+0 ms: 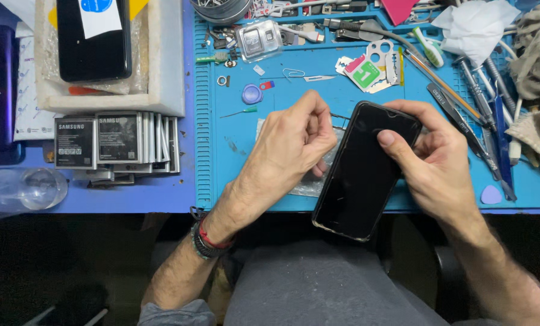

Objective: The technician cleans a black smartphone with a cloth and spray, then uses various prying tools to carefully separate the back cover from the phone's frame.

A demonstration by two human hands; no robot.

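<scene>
Right hand [430, 163] grips the black phone [366, 172] at frame centre, thumb on its glass; left hand [291, 142], fingers pinched together, works at the phone's left edge, apparently peeling film. Beyond lie a blue mat [234, 145] with tools and, upper left, stacked batteries [116, 142].

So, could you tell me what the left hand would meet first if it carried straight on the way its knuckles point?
Probably the upper left edge of the black phone, which the left hand already nearly touches; the right hand holds the phone's far side. Depth is hard to judge.
</scene>
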